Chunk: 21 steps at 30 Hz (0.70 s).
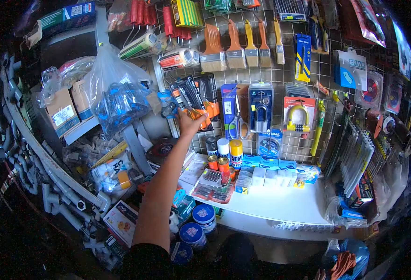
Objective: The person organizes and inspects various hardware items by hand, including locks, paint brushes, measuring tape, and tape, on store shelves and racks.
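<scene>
My left hand (pixel 189 125) reaches up to the wire display wall, thumb and fingers apart at a hanging pack of orange-and-black hand tools (pixel 194 100). Some of its fingers are hidden by the pack. A small blue-topped packet (pixel 167 103) hangs just left of the fingertips. To the right are carded scissors (pixel 237 122) with grey-and-purple handles. At the bottom edge, only the fingertips of my right hand (pixel 320 274) show. Close beside them is a clear and blue plastic bag (pixel 362 256) with an orange-brown cloth (pixel 344 265); I cannot tell whether that hand grips it.
Paintbrushes (pixel 236 46) hang above, with carded padlocks (pixel 300 119) to the right. Spray cans (pixel 236 154) and small boxes (pixel 273 175) stand on a white shelf (pixel 280 205). Blue-lidded tubs (pixel 203 213) sit below. Grey pipe fittings (pixel 51 163) fill the left side.
</scene>
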Each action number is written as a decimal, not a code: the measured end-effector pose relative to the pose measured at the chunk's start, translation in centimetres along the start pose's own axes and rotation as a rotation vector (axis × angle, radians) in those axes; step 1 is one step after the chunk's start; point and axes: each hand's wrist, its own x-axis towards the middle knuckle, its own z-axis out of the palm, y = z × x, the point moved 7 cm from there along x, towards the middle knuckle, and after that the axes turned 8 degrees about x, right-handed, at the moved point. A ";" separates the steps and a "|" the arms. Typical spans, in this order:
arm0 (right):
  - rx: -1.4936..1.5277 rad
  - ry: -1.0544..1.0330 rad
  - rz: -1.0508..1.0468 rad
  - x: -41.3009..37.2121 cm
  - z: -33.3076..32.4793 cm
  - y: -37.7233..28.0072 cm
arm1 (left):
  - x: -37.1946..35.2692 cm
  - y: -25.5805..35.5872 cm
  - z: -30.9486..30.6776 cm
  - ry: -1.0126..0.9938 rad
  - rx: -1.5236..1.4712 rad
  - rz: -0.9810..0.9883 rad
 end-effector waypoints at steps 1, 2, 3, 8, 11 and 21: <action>-0.002 0.002 -0.003 0.0 0.0 0.0 | -0.2 0.1 -0.1 0.012 -0.024 0.004; -0.003 0.003 -0.005 -0.1 -0.1 0.0 | -0.3 0.1 -0.2 0.006 -0.045 0.010; -0.005 0.004 -0.008 -0.1 -0.2 -0.1 | -0.4 0.2 -0.4 0.001 -0.066 0.015; -0.019 0.014 -0.016 -0.1 0.3 0.5 | -0.5 0.3 -1.1 0.045 -0.069 0.021; -0.019 0.019 -0.023 -0.2 0.0 0.2 | -0.6 0.0 -1.9 0.069 -0.071 0.023; 0.092 -0.044 -0.089 0.4 1.3 0.8 | -18.1 3.5 -6.2 -0.415 -0.870 -0.117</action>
